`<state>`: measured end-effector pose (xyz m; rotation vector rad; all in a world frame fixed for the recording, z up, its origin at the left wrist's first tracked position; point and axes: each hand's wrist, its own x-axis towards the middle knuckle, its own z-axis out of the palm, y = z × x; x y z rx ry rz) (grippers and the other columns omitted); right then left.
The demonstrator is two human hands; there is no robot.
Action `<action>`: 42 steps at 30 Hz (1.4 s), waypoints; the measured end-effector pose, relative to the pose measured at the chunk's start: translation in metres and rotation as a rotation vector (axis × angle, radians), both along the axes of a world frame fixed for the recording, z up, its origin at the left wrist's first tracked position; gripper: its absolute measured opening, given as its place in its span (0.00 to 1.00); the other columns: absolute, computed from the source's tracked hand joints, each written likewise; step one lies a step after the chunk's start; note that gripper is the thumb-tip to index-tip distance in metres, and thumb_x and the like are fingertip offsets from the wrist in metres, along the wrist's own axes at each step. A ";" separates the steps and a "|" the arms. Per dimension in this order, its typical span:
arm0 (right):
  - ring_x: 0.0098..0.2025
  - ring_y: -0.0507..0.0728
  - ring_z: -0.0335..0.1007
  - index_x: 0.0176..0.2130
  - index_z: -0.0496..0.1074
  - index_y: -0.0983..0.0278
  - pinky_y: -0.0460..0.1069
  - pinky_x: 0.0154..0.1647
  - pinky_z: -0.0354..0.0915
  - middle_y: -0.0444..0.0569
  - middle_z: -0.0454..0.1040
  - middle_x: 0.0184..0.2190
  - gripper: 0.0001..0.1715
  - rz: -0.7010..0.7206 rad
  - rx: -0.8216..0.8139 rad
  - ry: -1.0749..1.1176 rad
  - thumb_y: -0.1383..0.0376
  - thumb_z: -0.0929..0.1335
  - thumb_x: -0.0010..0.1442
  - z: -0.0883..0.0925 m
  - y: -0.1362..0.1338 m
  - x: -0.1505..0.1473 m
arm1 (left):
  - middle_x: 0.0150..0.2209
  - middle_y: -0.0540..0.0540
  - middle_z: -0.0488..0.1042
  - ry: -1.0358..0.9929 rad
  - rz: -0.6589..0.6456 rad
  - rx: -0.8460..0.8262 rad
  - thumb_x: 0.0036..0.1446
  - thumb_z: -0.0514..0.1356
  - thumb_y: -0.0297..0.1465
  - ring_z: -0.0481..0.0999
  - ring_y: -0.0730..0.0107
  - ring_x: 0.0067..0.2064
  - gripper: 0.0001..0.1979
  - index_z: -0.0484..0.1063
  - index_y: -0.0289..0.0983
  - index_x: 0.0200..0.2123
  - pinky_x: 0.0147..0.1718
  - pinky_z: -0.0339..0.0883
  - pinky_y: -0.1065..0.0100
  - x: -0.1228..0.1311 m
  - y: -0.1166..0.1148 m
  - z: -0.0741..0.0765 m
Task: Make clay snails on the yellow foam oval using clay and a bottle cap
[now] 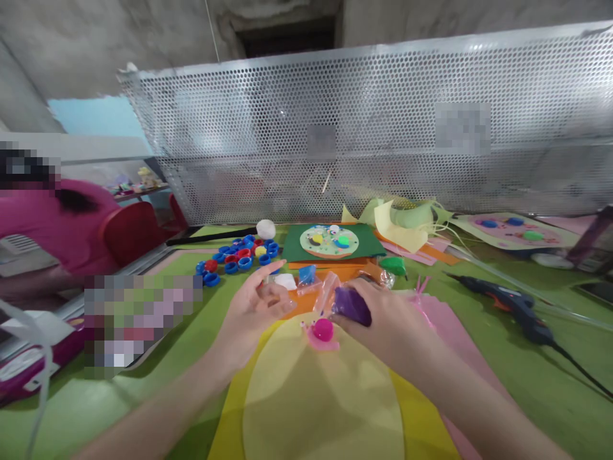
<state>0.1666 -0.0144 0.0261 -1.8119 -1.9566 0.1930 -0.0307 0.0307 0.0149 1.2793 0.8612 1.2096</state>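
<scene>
My right hand [385,313] closes around a purple lump that looks like modelling clay [352,305], with clear plastic wrap [327,291] beside it. Across from it, my left hand [256,303] is raised with its fingers apart and nothing in them. Between and just below the hands, a small pink clay snail [322,332] lies near the top of a pale yellow paper oval [320,396]. The oval rests on a darker yellow sheet [416,409]. Behind my hands are packets of blue clay [307,275], white clay [286,281] and green clay [393,266].
Blue, red and yellow bottle caps [230,260] cluster at left, near a blurred-out screen or sheet [143,319]. A decorated oval [311,241] lies on green card behind. A corded glue gun [514,303] is at right, beside pink sheets [450,338]. A person in pink [62,223] sits left.
</scene>
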 end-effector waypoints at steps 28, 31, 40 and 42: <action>0.21 0.49 0.61 0.22 0.62 0.63 0.44 0.23 0.57 0.40 0.65 0.18 0.18 0.249 -0.044 0.565 0.60 0.60 0.61 -0.007 -0.004 -0.010 | 0.25 0.47 0.72 0.457 -0.101 0.283 0.45 0.65 0.32 0.70 0.66 0.30 0.03 0.78 0.39 0.25 0.31 0.62 0.67 0.004 -0.015 -0.004; 0.21 0.49 0.61 0.20 0.62 0.63 0.44 0.23 0.58 0.40 0.65 0.17 0.19 0.239 -0.006 0.581 0.60 0.60 0.60 -0.006 -0.005 -0.012 | 0.25 0.47 0.72 0.408 -0.134 0.234 0.46 0.65 0.32 0.69 0.67 0.30 0.04 0.76 0.38 0.25 0.30 0.61 0.68 0.004 -0.015 -0.004; 0.28 0.50 0.66 0.23 0.66 0.61 0.46 0.31 0.59 0.39 0.70 0.23 0.11 0.285 0.058 0.559 0.64 0.65 0.57 -0.006 -0.003 -0.011 | 0.26 0.48 0.72 0.461 -0.098 0.236 0.50 0.62 0.33 0.69 0.68 0.30 0.07 0.72 0.37 0.24 0.30 0.61 0.70 0.003 -0.013 -0.003; 0.27 0.50 0.64 0.22 0.65 0.62 0.46 0.30 0.58 0.39 0.69 0.22 0.13 0.270 0.077 0.545 0.64 0.64 0.57 -0.007 -0.004 -0.010 | 0.25 0.48 0.71 0.474 -0.109 0.273 0.51 0.61 0.33 0.69 0.69 0.30 0.07 0.73 0.37 0.24 0.29 0.61 0.70 0.003 -0.013 -0.002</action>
